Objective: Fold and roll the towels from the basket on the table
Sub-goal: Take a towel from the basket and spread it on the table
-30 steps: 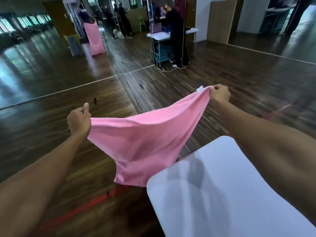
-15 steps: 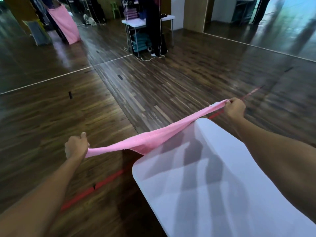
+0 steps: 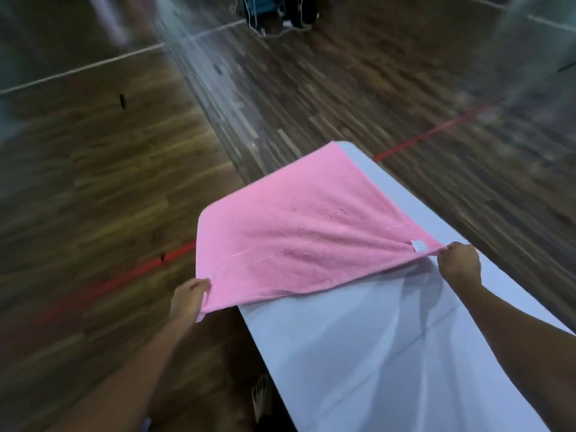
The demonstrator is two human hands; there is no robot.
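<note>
1. The pink towel [image 3: 305, 232] is opened out over the far end of the table [image 3: 374, 353]. Its far part rests on the top, and its near edge is lifted between your 2 hands.
2. Left hand [image 3: 190, 299]: fingers are curled round the near-left corner. The hand sits off the table's left side, over the floor [image 3: 93, 182].
3. Right hand [image 3: 458, 265]: it pinches the near-right corner, just beside the white label [image 3: 418, 245], above the table top.
4. Key relation: the held edge runs left-right across the table, and the towel lies away from you, beyond both hands. It's skewed left: the left side overhangs the table edge, and a bare strip of table shows along the towel's right side.
5. My read: this is the lay-flat step, with nothing folded yet. The next move likely needs a shift right so the whole towel is supported, then lower the near edge.
6. The right hand is the one over the table; the left has further to go.
7. Risk: let go of the left corner where it is and that side will likely slide off.
8. The basket is not in view.
</note>
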